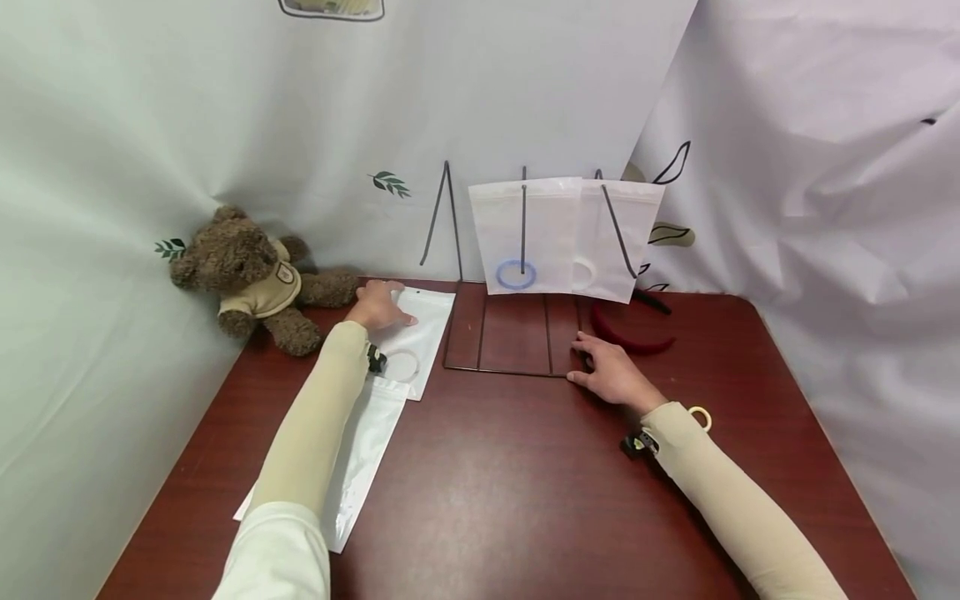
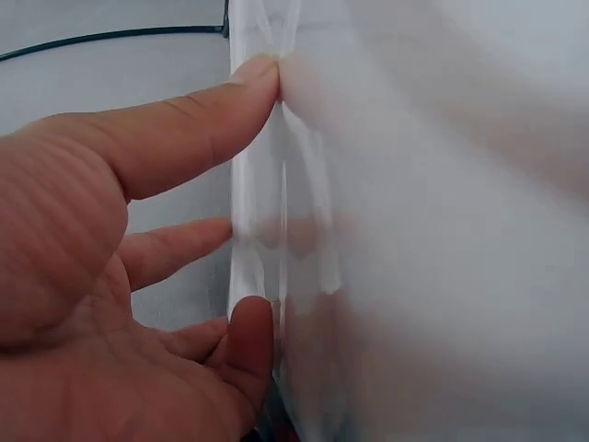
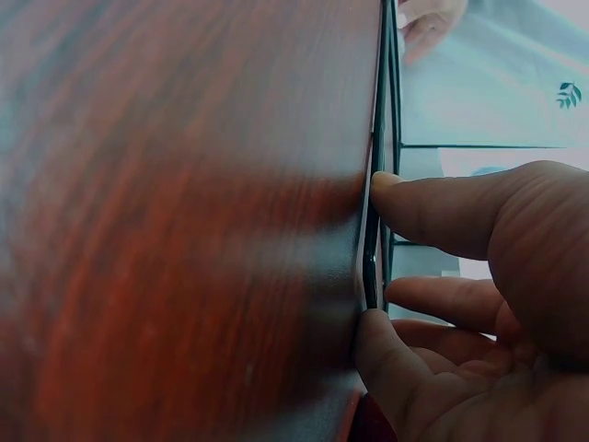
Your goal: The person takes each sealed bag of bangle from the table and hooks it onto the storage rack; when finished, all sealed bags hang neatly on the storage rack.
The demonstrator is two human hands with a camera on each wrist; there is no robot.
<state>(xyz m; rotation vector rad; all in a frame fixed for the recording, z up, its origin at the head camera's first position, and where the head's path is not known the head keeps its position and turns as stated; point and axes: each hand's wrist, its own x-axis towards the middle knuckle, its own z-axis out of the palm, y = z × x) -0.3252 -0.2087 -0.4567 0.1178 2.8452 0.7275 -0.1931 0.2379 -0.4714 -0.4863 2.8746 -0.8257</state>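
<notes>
My left hand (image 1: 379,305) is at the far edge of a white zip bag (image 1: 427,312) lying on the table. In the left wrist view, the thumb (image 2: 262,78) pinches the bag's edge, while some fingertips are hidden behind it. A pale ring (image 1: 402,365) shows through this bag. On the other side, my right hand (image 1: 617,372) holds the near right corner of a dark wire rack (image 1: 517,372). Two more zip bags hang from the rack's hooks, one with a blue beaded ring (image 1: 516,274) inside and one with a white ring (image 1: 584,273).
Another white zip bag (image 1: 367,450) lies partly under my left forearm. A brown teddy bear (image 1: 262,275) sits at the back left. Behind my right hand lies a dark red headband (image 1: 633,342); a cream ring (image 1: 702,417) is by the right wrist. Curtains surround the table.
</notes>
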